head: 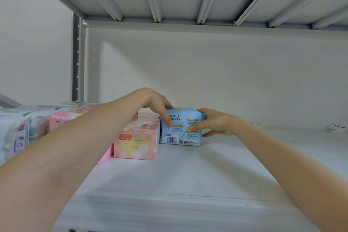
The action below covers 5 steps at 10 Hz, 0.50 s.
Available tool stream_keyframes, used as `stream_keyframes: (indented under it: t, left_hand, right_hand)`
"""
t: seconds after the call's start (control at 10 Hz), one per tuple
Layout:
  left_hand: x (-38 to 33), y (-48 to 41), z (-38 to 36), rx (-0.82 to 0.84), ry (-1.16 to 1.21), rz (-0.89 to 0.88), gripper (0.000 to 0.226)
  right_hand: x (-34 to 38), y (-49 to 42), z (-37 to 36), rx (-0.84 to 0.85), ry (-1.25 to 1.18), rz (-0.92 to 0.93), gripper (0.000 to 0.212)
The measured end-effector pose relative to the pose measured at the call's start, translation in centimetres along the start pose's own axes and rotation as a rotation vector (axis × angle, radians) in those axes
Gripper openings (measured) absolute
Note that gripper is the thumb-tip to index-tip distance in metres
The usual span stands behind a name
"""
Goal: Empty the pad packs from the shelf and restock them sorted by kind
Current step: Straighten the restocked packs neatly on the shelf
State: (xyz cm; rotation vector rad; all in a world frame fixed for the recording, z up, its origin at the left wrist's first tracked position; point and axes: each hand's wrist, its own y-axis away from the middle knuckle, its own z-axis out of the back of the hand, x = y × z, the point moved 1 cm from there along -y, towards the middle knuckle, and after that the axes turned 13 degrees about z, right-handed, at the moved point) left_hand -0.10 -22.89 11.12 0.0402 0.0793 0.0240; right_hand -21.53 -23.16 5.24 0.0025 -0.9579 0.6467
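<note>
Nearest the viewer, the flat white shelf board (pixel 188 175) is lying bare in front of the soft light-blue plastic pad pack (pixel 180 130), which is standing on the board with its barcode face turned forward. Just left of the blue pack, a row of pink rectangular pad packs (pixel 137 141) is sitting with its front pack reaching a little nearer, and beyond those to the left, pale green and lavender packs (pixel 18 132) are crowding together, blurred. The left hand (pixel 156 107) is gripping the blue pack from above, fingers curled over its top left corner. The right hand (pixel 216 124) is clasping its right end, thumb on the front face. Well to the right of the blue pack, a small white object (pixel 334 128) is too blurred to name. Restocking seems to be well under way: the kinds to the left are grouped, and this blue pack is starting its own group. How many packs are waiting off the shelf cannot be told.
</note>
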Motion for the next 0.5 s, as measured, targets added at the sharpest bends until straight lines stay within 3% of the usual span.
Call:
stream_keyframes:
  t: [0.3,0.5]
  left_hand:
    - [-0.8,2.2,-0.5,-0.107,-0.023,0.019,0.085]
    - [-1.8,7.3,-0.7,-0.264,0.046,-0.030,0.077]
  right_hand:
    - [0.7,1.0,-0.4,-0.165,0.113,-0.001,0.086]
    - [2.9,4.6,-0.8,-0.251,0.487,0.113,0.084]
